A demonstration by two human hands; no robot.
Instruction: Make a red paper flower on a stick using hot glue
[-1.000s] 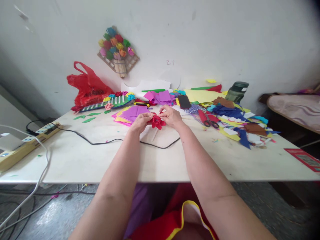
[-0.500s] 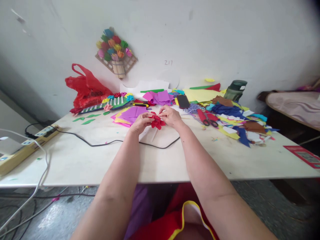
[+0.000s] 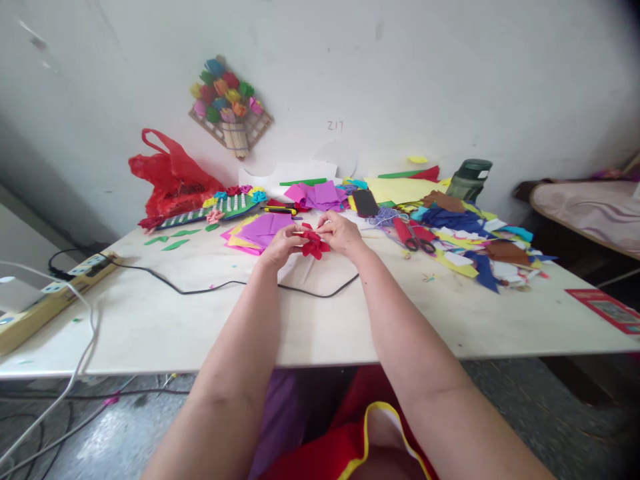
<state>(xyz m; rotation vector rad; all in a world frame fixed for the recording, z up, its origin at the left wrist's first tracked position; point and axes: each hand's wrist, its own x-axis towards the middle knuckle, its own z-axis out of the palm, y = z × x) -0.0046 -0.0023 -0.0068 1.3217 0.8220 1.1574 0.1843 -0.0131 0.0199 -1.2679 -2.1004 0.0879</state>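
Note:
A red paper flower (image 3: 314, 245) is held above the white table (image 3: 320, 333), between both hands. My left hand (image 3: 284, 245) grips its left side with closed fingers. On the other side my right hand (image 3: 339, 233) is closed too, its thumb and forefinger pinched at the flower's upper right edge; a thin pale piece shows near the fingertips, too small to make out. Just left of my left hand lie purple, yellow and pink sheets (image 3: 260, 228). A black cable (image 3: 320, 293) runs across the table below the flower.
Red-handled scissors (image 3: 413, 240) and a heap of paper scraps (image 3: 465, 227) lie at the right, with a dark green bottle (image 3: 470, 179) behind. A phone (image 3: 365, 203) lies near the back. At the left are green leaf shapes (image 3: 175, 245), a red bag (image 3: 173, 177) and a power strip (image 3: 60, 297).

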